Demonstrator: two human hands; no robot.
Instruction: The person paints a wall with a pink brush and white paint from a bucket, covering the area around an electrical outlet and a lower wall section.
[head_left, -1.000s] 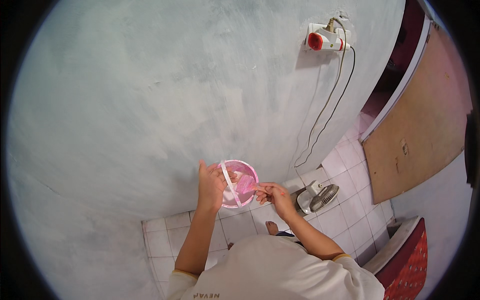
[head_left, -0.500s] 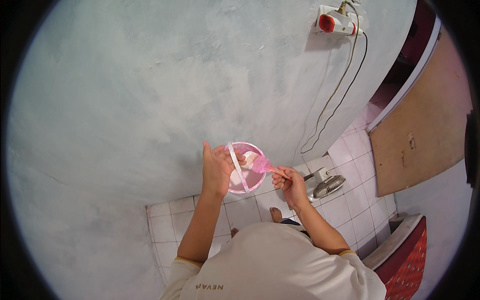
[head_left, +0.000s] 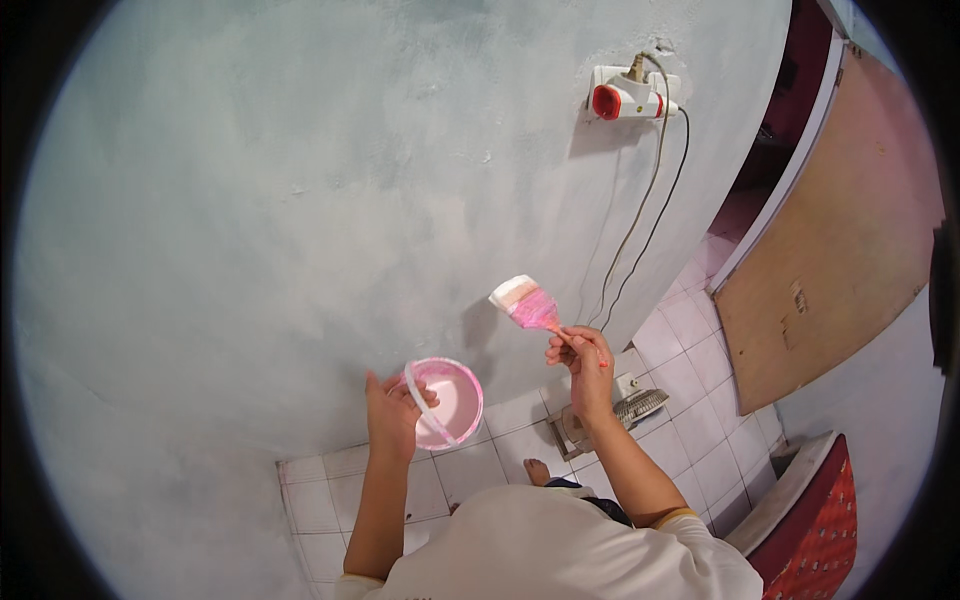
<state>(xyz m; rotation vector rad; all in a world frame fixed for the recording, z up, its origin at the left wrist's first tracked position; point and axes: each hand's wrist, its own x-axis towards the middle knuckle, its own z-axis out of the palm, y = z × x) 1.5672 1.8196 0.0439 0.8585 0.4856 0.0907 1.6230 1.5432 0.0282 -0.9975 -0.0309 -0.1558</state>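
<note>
So the left hand [head_left: 394, 415] has hold of the pink bucket [head_left: 480, 400], fingers tucked under its handle [head_left: 422, 400], up close to the wall [head_left: 250, 260]. Just right of that, the paintbrush [head_left: 534, 306] is clear of the bucket, white-tipped, its grip pinched in the right hand [head_left: 588, 362]. I'd call this the loaded-brush-held-up step, and the next move calls for a steady wrist and level bucket.

A head-worn fisheye faces down, wall [head_left: 250, 240] ahead.
</note>
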